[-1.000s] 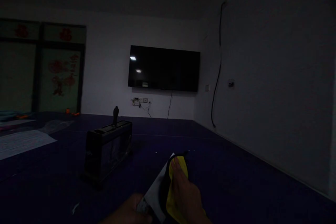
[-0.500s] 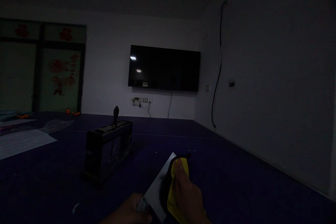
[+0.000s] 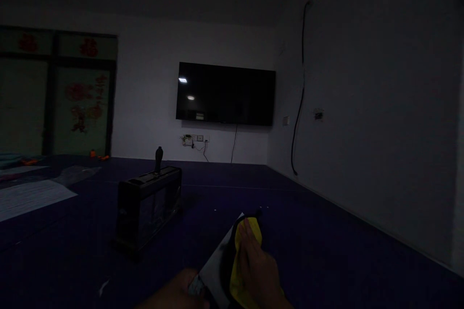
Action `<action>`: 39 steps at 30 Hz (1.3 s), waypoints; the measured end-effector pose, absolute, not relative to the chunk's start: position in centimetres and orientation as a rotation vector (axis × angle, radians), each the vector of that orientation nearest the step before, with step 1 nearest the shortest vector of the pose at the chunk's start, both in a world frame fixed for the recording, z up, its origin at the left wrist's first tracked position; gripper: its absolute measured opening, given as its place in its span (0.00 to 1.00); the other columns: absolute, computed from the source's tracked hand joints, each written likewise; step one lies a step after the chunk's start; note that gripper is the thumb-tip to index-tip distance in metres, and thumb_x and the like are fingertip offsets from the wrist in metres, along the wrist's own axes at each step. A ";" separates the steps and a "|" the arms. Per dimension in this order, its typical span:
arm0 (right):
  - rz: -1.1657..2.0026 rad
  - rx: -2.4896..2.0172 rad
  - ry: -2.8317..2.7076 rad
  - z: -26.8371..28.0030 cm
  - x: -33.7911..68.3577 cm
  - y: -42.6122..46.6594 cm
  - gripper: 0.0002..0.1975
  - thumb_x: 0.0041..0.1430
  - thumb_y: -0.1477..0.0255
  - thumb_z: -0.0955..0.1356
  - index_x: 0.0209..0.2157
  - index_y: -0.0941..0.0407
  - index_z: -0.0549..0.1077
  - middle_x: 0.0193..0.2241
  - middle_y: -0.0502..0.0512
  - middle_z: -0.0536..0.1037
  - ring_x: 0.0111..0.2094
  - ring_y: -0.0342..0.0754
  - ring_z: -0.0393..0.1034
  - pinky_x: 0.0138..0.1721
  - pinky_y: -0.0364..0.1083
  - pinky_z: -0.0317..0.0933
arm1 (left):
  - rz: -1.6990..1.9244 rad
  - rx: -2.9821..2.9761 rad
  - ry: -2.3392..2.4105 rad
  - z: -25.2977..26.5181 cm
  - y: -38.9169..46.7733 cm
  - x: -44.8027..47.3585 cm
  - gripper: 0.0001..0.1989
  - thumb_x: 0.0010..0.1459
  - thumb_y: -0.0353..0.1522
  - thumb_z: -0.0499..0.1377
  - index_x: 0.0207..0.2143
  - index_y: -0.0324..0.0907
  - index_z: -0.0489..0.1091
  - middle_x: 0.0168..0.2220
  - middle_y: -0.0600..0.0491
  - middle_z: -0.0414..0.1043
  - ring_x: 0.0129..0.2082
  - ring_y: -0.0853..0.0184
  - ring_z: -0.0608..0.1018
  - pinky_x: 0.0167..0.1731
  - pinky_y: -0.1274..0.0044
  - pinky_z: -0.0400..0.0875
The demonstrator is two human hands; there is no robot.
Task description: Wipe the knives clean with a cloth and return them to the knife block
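Note:
In the dim light, a broad-bladed kitchen knife (image 3: pixel 216 266) slants up and away from me at the bottom centre. My left hand (image 3: pixel 179 290) is closed around its near end, where a greyish patterned part shows by the thumb. A yellow cloth (image 3: pixel 237 275) with a dark side lies over the right part of the blade. My right hand (image 3: pixel 259 268) presses the cloth there, its fingers together and pointing forward. The cloth and my hand hide much of the blade. To the left stands a black knife block (image 3: pixel 148 207) with one dark handle (image 3: pixel 158 158) sticking up.
Paper sheets (image 3: pixel 34 198) and clear plastic wrap (image 3: pixel 78 174) lie at the left on the dark blue tabletop (image 3: pixel 319 236). Small orange things (image 3: pixel 97 155) sit at the far edge. A television (image 3: pixel 226 94) hangs on the back wall; a black cable (image 3: pixel 299 120) runs down the right wall.
The view has shifted very slightly. My right hand and the cloth stay on the blade, with the cloth covering a little more of it.

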State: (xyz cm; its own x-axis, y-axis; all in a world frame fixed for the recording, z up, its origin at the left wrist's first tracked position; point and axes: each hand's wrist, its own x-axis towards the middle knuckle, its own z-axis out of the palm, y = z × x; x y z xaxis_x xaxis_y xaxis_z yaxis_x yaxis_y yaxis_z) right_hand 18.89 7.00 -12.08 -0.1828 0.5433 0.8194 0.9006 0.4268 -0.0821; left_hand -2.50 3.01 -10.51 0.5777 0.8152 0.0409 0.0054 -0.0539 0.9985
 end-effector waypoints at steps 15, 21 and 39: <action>-0.513 -1.280 -1.755 -11.7 18.5 6.7 0.26 0.62 0.78 0.54 0.61 0.55 0.55 0.55 0.59 0.67 0.43 0.48 0.74 0.28 0.40 0.71 | 0.746 1.547 0.756 -10.8 3.3 -2.6 0.22 0.35 0.47 0.68 0.22 0.38 0.68 0.20 0.58 0.60 0.20 0.76 0.59 0.19 0.82 0.49; -0.479 -1.292 -1.774 -11.5 18.6 6.6 0.25 0.62 0.78 0.53 0.61 0.55 0.55 0.54 0.59 0.69 0.46 0.47 0.71 0.35 0.42 0.70 | 0.726 1.494 0.752 -11.2 3.3 -2.7 0.24 0.33 0.49 0.68 0.24 0.38 0.70 0.21 0.57 0.62 0.20 0.76 0.60 0.19 0.82 0.50; -0.438 -1.250 -1.820 -12.2 18.7 6.8 0.22 0.63 0.77 0.54 0.55 0.60 0.65 0.53 0.62 0.70 0.51 0.48 0.67 0.43 0.44 0.68 | 0.719 1.462 0.669 -11.4 3.8 -2.6 0.25 0.32 0.49 0.68 0.27 0.37 0.73 0.20 0.57 0.64 0.19 0.77 0.60 0.18 0.83 0.49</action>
